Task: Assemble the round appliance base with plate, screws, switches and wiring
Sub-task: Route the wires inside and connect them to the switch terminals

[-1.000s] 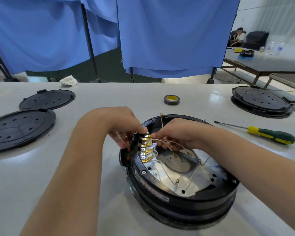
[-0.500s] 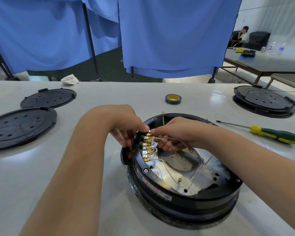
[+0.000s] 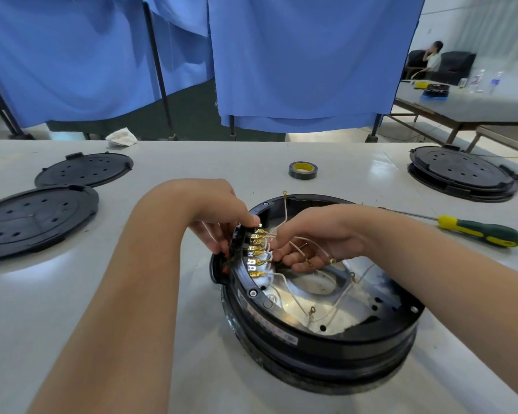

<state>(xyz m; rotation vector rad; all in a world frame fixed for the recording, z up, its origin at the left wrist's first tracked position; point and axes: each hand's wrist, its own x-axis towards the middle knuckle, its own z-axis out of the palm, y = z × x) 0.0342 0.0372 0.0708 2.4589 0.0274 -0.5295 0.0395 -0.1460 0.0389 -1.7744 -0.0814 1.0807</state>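
A round black appliance base [image 3: 326,342] lies open on the white table, a shiny metal plate [image 3: 317,289] inside it. Along its left inner rim runs a row of brass switch terminals [image 3: 256,253] with white wires [image 3: 290,294] leading off. My left hand [image 3: 222,216] grips the rim and switch housing from outside, thumb on top. My right hand [image 3: 308,237] reaches inside and pinches wires at the terminals, fingers curled round several loose leads with ring lugs.
Two black perforated cover plates [image 3: 33,219] [image 3: 83,170] lie at the left. A roll of black tape [image 3: 303,170] sits behind the base. A yellow-green screwdriver [image 3: 473,233] lies at the right, with another closed base [image 3: 461,174] beyond it.
My right hand has shifted slightly lower along the terminal row, gathering the wires under its fingers. My left hand keeps its grip on the rim.
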